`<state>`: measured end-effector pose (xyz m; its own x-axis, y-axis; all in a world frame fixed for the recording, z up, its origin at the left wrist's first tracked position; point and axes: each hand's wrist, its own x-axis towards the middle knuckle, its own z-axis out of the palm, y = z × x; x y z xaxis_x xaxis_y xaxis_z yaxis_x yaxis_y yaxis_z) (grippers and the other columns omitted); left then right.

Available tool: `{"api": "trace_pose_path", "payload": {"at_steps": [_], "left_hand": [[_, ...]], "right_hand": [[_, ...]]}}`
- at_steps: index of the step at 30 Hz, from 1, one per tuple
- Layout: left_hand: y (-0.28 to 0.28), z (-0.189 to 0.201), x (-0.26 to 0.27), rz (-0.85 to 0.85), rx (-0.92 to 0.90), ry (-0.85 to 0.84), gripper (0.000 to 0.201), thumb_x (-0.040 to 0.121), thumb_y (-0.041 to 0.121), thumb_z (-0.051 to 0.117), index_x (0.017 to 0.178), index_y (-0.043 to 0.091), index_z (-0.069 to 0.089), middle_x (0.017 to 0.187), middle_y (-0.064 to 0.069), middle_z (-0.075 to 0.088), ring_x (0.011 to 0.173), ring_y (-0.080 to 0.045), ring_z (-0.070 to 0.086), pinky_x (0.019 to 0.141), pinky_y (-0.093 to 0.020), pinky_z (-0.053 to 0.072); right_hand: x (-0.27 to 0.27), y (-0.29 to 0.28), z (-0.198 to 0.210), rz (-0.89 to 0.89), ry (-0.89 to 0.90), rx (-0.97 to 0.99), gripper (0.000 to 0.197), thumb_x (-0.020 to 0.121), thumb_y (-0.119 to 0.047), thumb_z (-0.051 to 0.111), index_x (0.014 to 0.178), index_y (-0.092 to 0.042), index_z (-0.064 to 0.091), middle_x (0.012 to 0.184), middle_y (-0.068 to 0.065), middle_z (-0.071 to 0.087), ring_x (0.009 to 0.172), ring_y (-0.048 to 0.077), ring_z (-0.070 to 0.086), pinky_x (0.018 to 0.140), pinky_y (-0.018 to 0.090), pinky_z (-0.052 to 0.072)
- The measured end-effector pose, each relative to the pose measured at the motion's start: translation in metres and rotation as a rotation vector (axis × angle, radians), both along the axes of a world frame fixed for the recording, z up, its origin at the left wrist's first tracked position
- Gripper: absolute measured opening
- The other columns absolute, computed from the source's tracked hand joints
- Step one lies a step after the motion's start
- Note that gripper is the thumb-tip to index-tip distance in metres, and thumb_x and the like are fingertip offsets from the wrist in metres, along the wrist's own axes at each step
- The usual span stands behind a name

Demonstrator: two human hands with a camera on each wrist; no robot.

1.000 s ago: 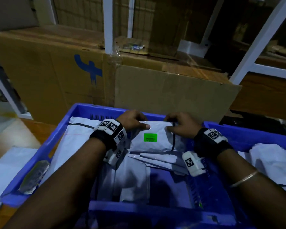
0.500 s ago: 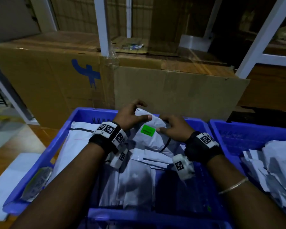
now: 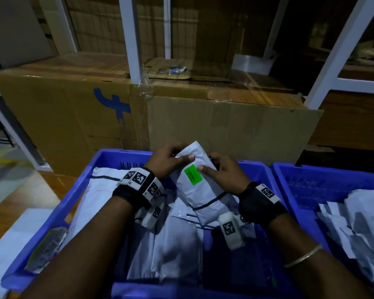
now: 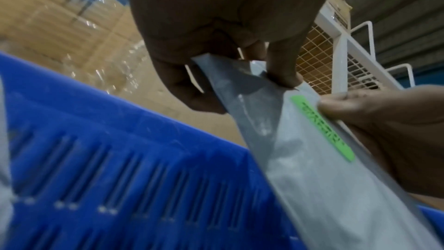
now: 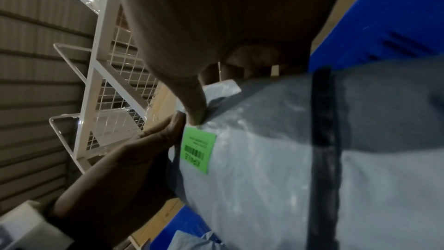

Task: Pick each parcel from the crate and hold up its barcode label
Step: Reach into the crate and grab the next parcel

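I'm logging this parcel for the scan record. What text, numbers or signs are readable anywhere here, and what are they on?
Green label on the held white parcel: a barcode with printed lines, too blurred to read.
Blue painted mark on the cardboard box: a symbol, no words.
Square black-and-white markers on the wristbands: patterns only.

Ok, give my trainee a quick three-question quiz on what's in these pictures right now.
1. True or false: the white parcel is gripped by both the left hand and the right hand.
2. What colour is the barcode label? A red, B green, C yellow.
3. Fill in: more parcels lie in the blue ____ below.

Key: 1 true; 2 B; 3 crate.
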<state>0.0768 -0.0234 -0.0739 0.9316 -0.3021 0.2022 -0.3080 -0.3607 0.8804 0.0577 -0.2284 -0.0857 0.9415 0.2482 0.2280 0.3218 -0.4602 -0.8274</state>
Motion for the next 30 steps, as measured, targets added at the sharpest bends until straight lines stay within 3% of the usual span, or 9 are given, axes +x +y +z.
{"api": "trace_pose_path", "payload": {"at_steps": [4,8,10,13,16,21,25,28,30], "left_hand": [[-0.002,0.001,0.001,0.116,-0.027,-0.022,0.055,0.074,0.048,0.073,0.119,0.019,0.061,0.105,-0.001,0.069,0.095,-0.012,0.066,0.079,-0.029,0.055],[-0.010,0.002,0.001,0.233,-0.164,-0.012,0.053,0.080,0.016,0.078,0.124,0.006,0.049,0.095,0.002,0.061,0.074,0.010,0.058,0.059,-0.006,0.046],[-0.011,-0.001,0.002,0.224,-0.197,-0.018,0.046,0.079,0.011,0.077,0.116,0.002,0.051,0.089,0.002,0.062,0.066,0.014,0.058,0.058,-0.007,0.045],[-0.008,-0.002,0.003,0.195,-0.213,-0.013,0.043,0.078,0.015,0.079,0.110,0.005,0.051,0.089,0.000,0.064,0.069,0.011,0.060,0.060,-0.010,0.048],[-0.010,0.001,0.000,0.155,-0.189,-0.005,0.042,0.078,0.017,0.079,0.107,0.010,0.050,0.087,0.002,0.063,0.070,0.007,0.060,0.061,-0.015,0.050],[-0.014,0.001,-0.005,0.057,-0.249,0.110,0.051,0.074,0.020,0.083,0.114,0.008,0.054,0.099,-0.005,0.070,0.091,-0.013,0.069,0.075,-0.032,0.058],[-0.015,-0.001,-0.006,-0.111,-0.115,0.173,0.035,0.081,0.015,0.076,0.113,0.005,0.066,0.104,-0.002,0.073,0.095,-0.010,0.069,0.083,-0.031,0.056],[-0.010,-0.004,-0.002,-0.080,-0.046,0.122,0.034,0.082,0.019,0.076,0.113,0.008,0.068,0.106,-0.002,0.073,0.097,-0.011,0.069,0.084,-0.030,0.055],[-0.005,-0.005,0.001,-0.059,0.035,0.075,0.037,0.083,0.024,0.076,0.117,0.013,0.066,0.108,0.001,0.072,0.098,-0.008,0.067,0.083,-0.025,0.054]], "right_hand": [[0.003,-0.002,-0.001,-0.039,0.034,0.137,0.037,0.079,-0.047,0.063,0.103,-0.020,0.069,0.100,0.001,0.074,0.097,0.019,0.069,0.087,0.054,0.053],[0.002,-0.002,0.002,-0.057,0.100,0.314,0.025,0.084,-0.040,0.064,0.102,-0.023,0.065,0.106,0.006,0.072,0.102,0.027,0.068,0.091,0.057,0.051],[0.001,-0.001,0.000,-0.057,0.118,0.336,0.033,0.082,-0.043,0.066,0.105,-0.019,0.064,0.107,0.008,0.072,0.102,0.028,0.068,0.090,0.057,0.052],[0.002,0.001,0.002,-0.051,0.140,0.391,0.023,0.092,-0.024,0.067,0.108,-0.010,0.059,0.104,0.010,0.072,0.097,0.025,0.070,0.085,0.049,0.057],[0.002,0.001,0.008,-0.018,0.130,0.517,0.018,0.096,-0.013,0.058,0.114,-0.014,0.054,0.107,0.013,0.071,0.092,0.025,0.071,0.079,0.041,0.059],[0.005,-0.003,0.008,-0.117,0.039,0.547,0.009,0.098,-0.010,0.056,0.105,-0.012,0.052,0.097,0.015,0.069,0.086,0.024,0.067,0.080,0.044,0.055],[0.008,-0.008,0.008,-0.183,-0.010,0.595,0.009,0.096,-0.016,0.058,0.098,-0.016,0.049,0.094,0.009,0.066,0.086,0.020,0.066,0.080,0.044,0.055],[0.009,-0.013,0.008,-0.181,-0.017,0.544,0.021,0.092,-0.005,0.063,0.094,-0.017,0.046,0.087,0.004,0.066,0.080,0.014,0.065,0.073,0.037,0.054],[0.009,-0.019,0.006,-0.178,-0.079,0.398,0.041,0.082,-0.002,0.073,0.105,-0.023,0.046,0.095,0.002,0.068,0.084,0.014,0.066,0.072,0.035,0.054]]}}
